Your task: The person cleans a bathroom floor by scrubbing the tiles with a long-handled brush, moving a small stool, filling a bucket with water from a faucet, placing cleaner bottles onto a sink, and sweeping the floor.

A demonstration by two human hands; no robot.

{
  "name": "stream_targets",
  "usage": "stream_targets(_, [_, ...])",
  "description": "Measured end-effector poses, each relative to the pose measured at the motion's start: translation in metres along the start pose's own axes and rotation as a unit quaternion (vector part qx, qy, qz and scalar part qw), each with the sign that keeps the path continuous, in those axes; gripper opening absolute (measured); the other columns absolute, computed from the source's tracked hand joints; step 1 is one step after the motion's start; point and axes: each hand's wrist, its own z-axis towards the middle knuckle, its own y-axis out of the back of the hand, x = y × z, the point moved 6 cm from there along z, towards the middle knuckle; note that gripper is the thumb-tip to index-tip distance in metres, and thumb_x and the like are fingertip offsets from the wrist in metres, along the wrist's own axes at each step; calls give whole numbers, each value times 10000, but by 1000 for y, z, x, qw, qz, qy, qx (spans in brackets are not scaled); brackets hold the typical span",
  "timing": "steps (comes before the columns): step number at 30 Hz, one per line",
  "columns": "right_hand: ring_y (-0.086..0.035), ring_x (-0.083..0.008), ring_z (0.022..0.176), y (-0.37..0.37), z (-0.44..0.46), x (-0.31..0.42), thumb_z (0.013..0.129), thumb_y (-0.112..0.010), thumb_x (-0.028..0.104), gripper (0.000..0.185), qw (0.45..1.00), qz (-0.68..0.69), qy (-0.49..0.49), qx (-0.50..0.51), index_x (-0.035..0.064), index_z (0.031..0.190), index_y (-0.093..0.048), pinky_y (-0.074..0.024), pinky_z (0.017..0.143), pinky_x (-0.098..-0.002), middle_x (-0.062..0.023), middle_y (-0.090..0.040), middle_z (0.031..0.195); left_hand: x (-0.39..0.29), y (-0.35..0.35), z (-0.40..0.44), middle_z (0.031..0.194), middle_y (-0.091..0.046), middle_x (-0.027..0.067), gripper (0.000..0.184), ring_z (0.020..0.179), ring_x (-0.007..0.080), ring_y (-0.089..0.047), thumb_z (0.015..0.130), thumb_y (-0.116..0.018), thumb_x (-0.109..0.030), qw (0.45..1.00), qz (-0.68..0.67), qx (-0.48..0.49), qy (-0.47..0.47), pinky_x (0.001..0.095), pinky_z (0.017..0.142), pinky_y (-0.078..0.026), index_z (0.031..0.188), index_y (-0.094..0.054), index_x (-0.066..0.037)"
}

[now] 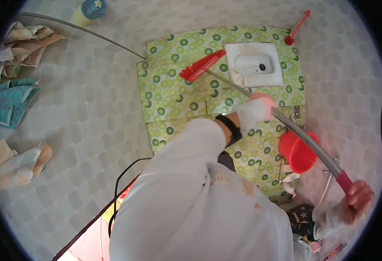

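Observation:
A broom with a red head (pixel 199 67) and a long grey handle (pixel 306 139) slants across the view. Its head is on the green patterned floor, left of the white squat toilet (pixel 255 65). Around the middle of the handle is my left hand (pixel 262 105), blurred but closed on it, with a black band on the wrist. At the near right, my right hand (pixel 359 201) wraps the end of the handle, by its pink grip (pixel 344 182).
A red bucket (pixel 302 158) stands by the right wall, below the handle. A red toilet brush (pixel 289 40) is in the far right corner. Cloths (pixel 11 103) hang along the left wall, and a black cable (pixel 117 180) runs down near the doorway.

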Motion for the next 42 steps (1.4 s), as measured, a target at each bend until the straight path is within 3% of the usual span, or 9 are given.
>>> stream_targets(8, [-631,-273,838,-204,-88,-49,820,-567,-30,80,953,85,-209,201,11,800,-501,-493,644,-316,-116,-624,750,251,58,-90,699,-620,99,158,700,309,-619,599,-695,-292,963,175,48,199,409,622,-496,685,-666,-162])
stream_targets(12, [-572,-198,658,-167,-93,-12,883,-529,104,145,942,-103,-269,169,22,764,-514,-445,519,-236,-168,-634,829,149,53,-114,749,-633,102,149,758,317,-619,625,-674,-256,969,216,59,101,405,676,-500,750,-681,-175])
stream_targets(15, [-516,-185,489,-144,-76,37,936,-460,308,384,981,42,-70,177,24,678,-477,-467,480,-329,-123,-588,645,100,32,-134,797,-650,88,189,819,321,-622,631,-643,-218,997,38,19,64,418,742,-504,812,-693,-196])
stream_targets(21, [-623,-296,738,-244,-134,13,872,-546,142,148,958,28,-189,213,14,809,-503,-521,656,-387,-189,-640,801,224,73,-155,802,-659,53,196,820,269,-631,614,-672,-286,966,224,93,93,396,733,-502,788,-689,-199])
stream_targets(24, [-620,-280,717,-272,-146,28,887,-518,136,147,953,21,-38,299,5,818,-514,-521,620,-344,-197,-633,835,221,87,-165,792,-662,61,199,805,272,-634,614,-675,-303,964,242,54,94,399,712,-504,779,-691,-193])
stream_targets(27, [-597,-188,640,-200,-127,49,886,-531,198,238,962,-19,-254,96,2,757,-490,-493,589,-311,-194,-633,823,164,65,-169,776,-659,90,180,788,291,-633,621,-663,-285,987,142,23,78,416,695,-502,764,-693,-180])
stream_targets(30, [-573,-205,556,-182,-98,86,872,-531,191,240,938,109,-37,328,23,708,-481,-487,586,-358,-182,-638,744,105,61,-191,773,-653,112,162,787,299,-631,627,-647,-248,994,63,63,69,421,690,-501,759,-688,-163])
stream_targets(36, [-609,-315,674,-283,-166,57,827,-554,59,159,934,4,-52,354,7,690,-493,-504,727,-452,-197,-639,806,225,78,-207,766,-644,62,134,787,283,-625,633,-641,-216,968,214,102,82,404,691,-479,762,-676,-207])
stream_targets(42, [-609,-325,716,-241,-149,71,928,-489,224,296,949,-15,-18,313,18,716,-477,-515,696,-461,-147,-590,719,168,79,-219,692,-596,89,169,766,308,-579,580,-705,-259,969,101,-205,96,408,726,-439,629,-584,-151])
